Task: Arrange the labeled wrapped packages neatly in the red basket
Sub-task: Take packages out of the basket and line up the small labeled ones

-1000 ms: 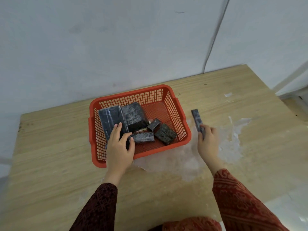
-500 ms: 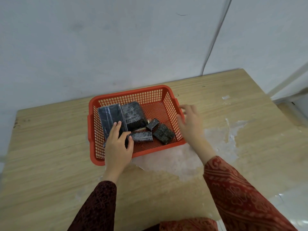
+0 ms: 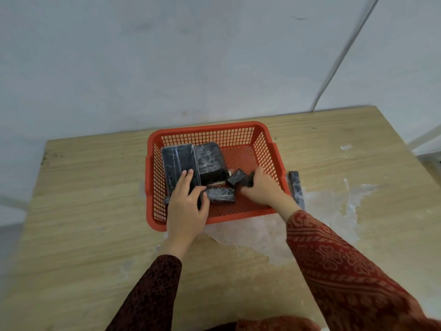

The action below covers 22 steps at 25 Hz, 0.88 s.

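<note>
Red basket [image 3: 274,154] near the far edge of the wooden table [image 3: 95,211], pale scuffed patch [image 3: 329,206] beside its right wall. Outside that wall, flat on the table: a narrow strip package [image 3: 296,187]. Inside: two large packages [image 3: 177,163] at left, small ones near the middle. Left hand [image 3: 187,206] spread flat, fingers unclenched, pressing the leftmost large package. Right hand [image 3: 262,187] curled round a small dark package [image 3: 248,181] near the basket's right side.
</note>
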### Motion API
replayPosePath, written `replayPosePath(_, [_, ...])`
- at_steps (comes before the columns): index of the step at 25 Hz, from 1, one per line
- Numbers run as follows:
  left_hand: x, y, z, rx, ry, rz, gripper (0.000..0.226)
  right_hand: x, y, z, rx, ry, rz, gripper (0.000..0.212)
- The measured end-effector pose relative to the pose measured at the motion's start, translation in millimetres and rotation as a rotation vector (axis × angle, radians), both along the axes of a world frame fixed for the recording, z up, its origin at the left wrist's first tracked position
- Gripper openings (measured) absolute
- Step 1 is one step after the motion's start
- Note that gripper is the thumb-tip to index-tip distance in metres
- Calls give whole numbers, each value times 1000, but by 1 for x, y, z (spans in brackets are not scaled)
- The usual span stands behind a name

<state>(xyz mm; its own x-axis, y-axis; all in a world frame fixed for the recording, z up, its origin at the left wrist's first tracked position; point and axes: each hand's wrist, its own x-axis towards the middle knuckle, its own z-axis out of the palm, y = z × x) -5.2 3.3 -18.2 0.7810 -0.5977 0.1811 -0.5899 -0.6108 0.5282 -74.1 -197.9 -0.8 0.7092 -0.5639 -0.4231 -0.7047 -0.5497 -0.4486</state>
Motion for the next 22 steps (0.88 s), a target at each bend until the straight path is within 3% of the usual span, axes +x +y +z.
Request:
replayPosePath(3, [0,0,0,-9,3,0,23,8,-22,12,248,-260,-243,11])
replayPosePath(6, [0,0,0,-9,-2,-7,23,25,-47,19,415,-286,-202,10])
replayPosePath(10, [1,1,0,3,-3,-6,23,57,-66,18,260,-250,-31,32])
replayPosePath(16, [1,1,-1,-5,-16,-16,23,92,-79,-1,-5,-139,283,29])
replayPosePath(22, [0,1,1,-32,-26,-22,21,88,-71,-14,-303,-242,404,39])
